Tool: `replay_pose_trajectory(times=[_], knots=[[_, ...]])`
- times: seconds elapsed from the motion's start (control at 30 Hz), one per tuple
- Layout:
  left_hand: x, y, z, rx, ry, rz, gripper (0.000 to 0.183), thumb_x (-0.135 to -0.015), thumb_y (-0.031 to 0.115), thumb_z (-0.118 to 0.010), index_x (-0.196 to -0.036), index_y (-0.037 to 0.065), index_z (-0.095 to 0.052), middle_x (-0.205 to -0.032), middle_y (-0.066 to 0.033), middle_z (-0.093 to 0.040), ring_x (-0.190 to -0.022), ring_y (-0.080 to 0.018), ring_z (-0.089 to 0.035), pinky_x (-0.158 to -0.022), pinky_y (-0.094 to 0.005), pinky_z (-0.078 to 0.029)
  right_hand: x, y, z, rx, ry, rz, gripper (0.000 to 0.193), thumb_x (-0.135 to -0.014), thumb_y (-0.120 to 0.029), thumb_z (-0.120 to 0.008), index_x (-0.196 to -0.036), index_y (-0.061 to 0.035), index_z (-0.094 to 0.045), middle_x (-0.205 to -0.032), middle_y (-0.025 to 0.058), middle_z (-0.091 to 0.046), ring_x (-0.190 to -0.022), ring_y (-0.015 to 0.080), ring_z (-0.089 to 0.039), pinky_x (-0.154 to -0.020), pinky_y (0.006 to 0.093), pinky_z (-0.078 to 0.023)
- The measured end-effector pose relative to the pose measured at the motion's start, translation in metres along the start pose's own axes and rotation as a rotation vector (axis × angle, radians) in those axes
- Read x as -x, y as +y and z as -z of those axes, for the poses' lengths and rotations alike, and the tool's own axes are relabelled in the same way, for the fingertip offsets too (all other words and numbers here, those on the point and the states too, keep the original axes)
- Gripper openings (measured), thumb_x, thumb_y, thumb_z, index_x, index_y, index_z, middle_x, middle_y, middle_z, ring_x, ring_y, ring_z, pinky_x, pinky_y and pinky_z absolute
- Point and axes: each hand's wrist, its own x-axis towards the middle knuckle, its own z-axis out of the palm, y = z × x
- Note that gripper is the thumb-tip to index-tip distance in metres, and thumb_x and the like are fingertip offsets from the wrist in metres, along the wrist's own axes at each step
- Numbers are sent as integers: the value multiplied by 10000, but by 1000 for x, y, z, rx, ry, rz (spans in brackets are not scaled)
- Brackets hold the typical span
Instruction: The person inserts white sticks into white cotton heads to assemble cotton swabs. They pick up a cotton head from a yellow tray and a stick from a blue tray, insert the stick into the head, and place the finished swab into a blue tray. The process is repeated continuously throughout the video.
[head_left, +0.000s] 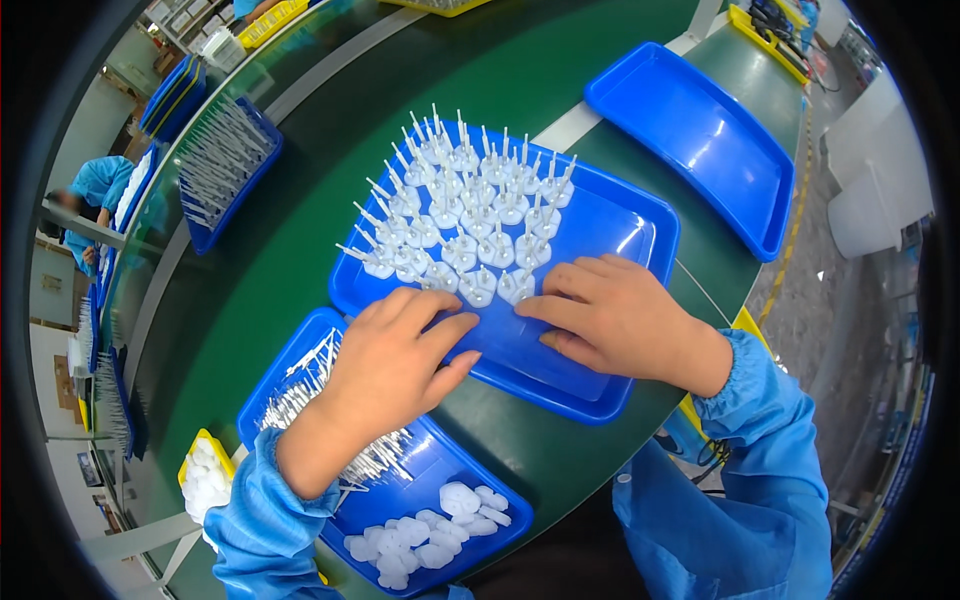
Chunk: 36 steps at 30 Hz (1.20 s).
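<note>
Rows of white plastic pieces [460, 250], each with a flat base and thin upright pins, stand in a blue tray [650, 230] in the middle. My left hand [395, 350] reaches over the tray's near left edge, thumb and index finger apart, some other fingertips tucked out of sight by the front row. Opposite it, my right hand [615, 320] has bent, parted fingers, with its index fingertip at the edge of a front piece [516, 286]. I see nothing held in either hand. Whether the fingertips press on the pieces I cannot tell.
Below my left forearm, a second blue tray [470, 462] holds loose thin white rods [380, 460] and flat white bases [420, 540]. A bare blue tray [700, 140] lies far right. Another tray of rods [225, 165] stands left. A person in blue [100, 185] works beyond.
</note>
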Motion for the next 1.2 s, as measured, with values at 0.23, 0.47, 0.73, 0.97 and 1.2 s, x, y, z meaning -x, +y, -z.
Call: replay_pose_trajectory(times=[0.23,0.47,0.73,0.97,1.2], knots=[[-5,-4,-8,-22,42,-68,391,-917,238,-819,-1290,125,-783,-1324,-84,-693,-1176,-307,-680,-968,-435,-593,4,0,1,15,-15,-14,408,-925,-252,-830,-1325,-205,-764,-1135,26,-677,-1035,221,-709,-886,391,-560],[-3,-4,-9,5,53,-62,408,-902,204,-801,-1299,113,-785,-1328,-99,-694,-1202,-318,-681,-987,-440,-591,9,-1,6,21,-24,-22,415,-931,-244,-828,-1337,-199,-757,-1247,21,-696,-1108,230,-696,-932,394,-565],[-4,3,-11,-14,72,-33,434,-911,172,-761,-1338,93,-776,-1369,-116,-705,-1217,-332,-686,-1014,-446,-598,7,-9,11,49,-69,-38,428,-956,-253,-814,-1373,-182,-745,-1302,36,-698,-1173,253,-684,-987,415,-571],[2,7,-14,-25,102,-10,431,-937,186,-746,-1353,73,-765,-1376,-106,-720,-1201,-315,-689,-1003,-445,-604,8,-22,8,96,-61,-63,440,-962,-266,-816,-1387,-177,-744,-1321,43,-704,-1189,265,-689,-1007,424,-575],[1,8,-22,-93,128,-17,417,-957,188,-716,-1353,69,-765,-1372,-105,-719,-1212,-315,-686,-1012,-453,-605,8,-23,4,71,-30,-53,429,-952,-252,-823,-1367,-171,-747,-1294,58,-709,-1156,279,-702,-994,432,-584]])
